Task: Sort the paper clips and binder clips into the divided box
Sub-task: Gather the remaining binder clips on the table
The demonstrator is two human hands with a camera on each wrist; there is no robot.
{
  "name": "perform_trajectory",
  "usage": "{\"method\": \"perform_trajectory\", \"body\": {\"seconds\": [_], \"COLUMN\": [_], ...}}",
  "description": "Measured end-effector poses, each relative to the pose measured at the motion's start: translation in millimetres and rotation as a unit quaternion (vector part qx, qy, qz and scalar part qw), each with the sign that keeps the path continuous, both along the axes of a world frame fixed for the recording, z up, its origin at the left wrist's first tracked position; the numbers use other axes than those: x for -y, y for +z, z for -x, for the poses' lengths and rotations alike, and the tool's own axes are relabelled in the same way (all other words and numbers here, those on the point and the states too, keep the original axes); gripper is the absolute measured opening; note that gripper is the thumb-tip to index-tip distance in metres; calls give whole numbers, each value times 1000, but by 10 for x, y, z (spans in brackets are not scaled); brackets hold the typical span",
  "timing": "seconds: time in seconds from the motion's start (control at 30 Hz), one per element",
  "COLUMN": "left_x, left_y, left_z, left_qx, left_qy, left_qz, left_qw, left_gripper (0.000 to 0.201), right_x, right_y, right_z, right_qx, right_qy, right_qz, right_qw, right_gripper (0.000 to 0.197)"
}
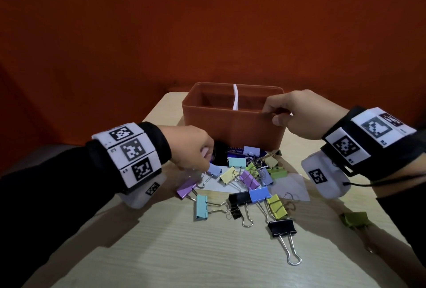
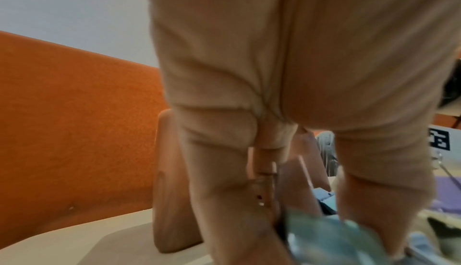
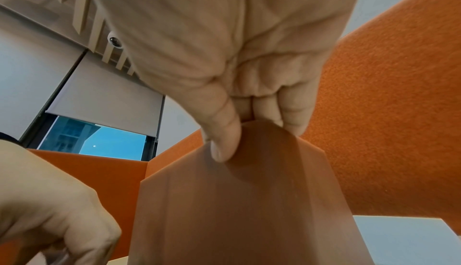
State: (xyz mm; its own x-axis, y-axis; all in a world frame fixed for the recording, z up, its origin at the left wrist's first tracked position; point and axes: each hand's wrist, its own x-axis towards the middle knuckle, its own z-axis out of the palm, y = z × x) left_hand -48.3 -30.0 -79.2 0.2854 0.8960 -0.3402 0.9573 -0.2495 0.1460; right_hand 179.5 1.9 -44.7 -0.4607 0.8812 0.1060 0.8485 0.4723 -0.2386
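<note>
Right hand [image 1: 297, 115]: pinching near rim of divided box [image 1: 232, 126] — thumb outside.
Left hand [image 1: 191, 147]: fingers curled down into binder clips [image 1: 244, 181] — grasp unclear.

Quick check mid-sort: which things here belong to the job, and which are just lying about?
Job:
- divided box, gripped by right hand
- binder clips, piled in front
- left hand, reaching into them

Lying about:
- dark printed card
- white paper

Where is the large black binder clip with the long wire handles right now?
In the head view, the large black binder clip lies nearest the camera, right of centre, just below a yellow-green binder clip.
</note>
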Motion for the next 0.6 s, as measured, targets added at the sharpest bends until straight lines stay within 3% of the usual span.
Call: {"method": "perform_trajectory", "body": {"seconds": [0.13,0.23,0.3,0.4,0.53,0.6], "left_x": [32,36,10,-69,-229,-332], "left_y": [114,308,442,534,496,440], "left_z": [88,102,56,-95,-383,-478], "left_qx": [26,102,204,323,306,277], "left_qy": [0,-6,-19,-30,-57,-66], "left_qz": [-25,-60,-135,-268,-373,-375], "left_qw": [999,993,969,907,874,882], "left_gripper": [12,18,23,18,13,13], "right_x": [1,1,6,13,10,12], "right_y": [4,4,10,15,21,18], "right_z": [-4,2,7,7,4,9], "right_qx": [0,0,2,4,7,11], "right_qy": [-2,-1,-2,3,3,-4], "right_qz": [3,3,4,3,-7,-14], "right_qw": [1000,1000,1000,1000,1000,1000], "right_gripper": [18,17,18,17,16,16]}}
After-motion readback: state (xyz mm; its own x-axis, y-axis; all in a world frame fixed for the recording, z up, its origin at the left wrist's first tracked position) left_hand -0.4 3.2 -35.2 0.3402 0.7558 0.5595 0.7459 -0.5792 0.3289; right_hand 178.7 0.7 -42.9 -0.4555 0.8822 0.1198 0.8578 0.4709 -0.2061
